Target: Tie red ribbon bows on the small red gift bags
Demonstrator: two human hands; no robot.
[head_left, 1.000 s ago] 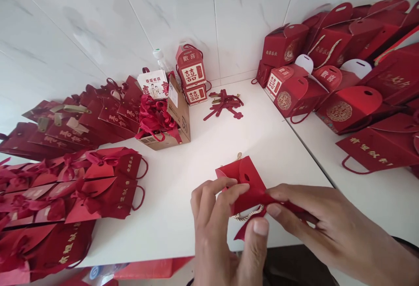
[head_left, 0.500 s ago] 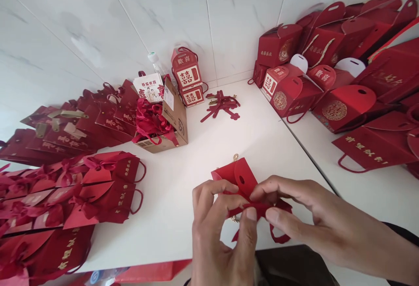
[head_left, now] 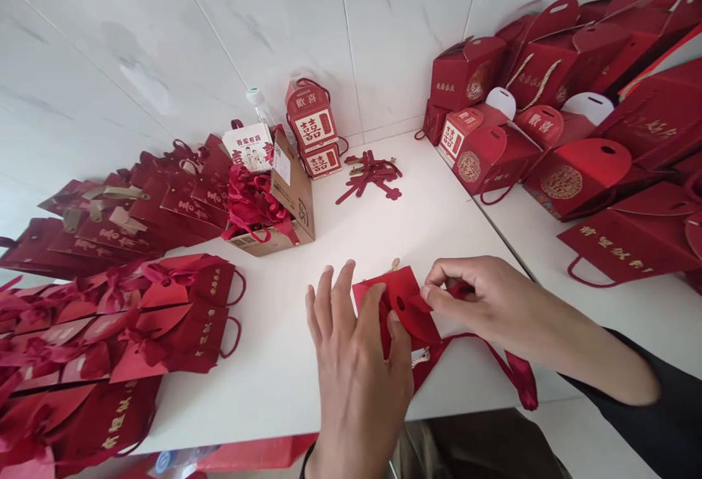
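While the flat red bag [head_left: 403, 303] lies near the front edge of the table [head_left: 340, 245], both hands have come up over it from where they worked at the near end a second ago. The left hand [head_left: 356, 362] now presses flat on the bag's left part, fingers spread and closed on nothing — a hold-down, not a grasp. The right hand [head_left: 482, 300] pinches the flap by its hole between thumb and fingertips. The ribbon [head_left: 515, 373], bunched between the fingers before, now trails loose under the bag and off the table edge — so the threading looks done and the flap is in hand. Finished bags [head_left: 137, 318] lie stacked at left; a box [head_left: 285, 201] of ribbons stands behind.
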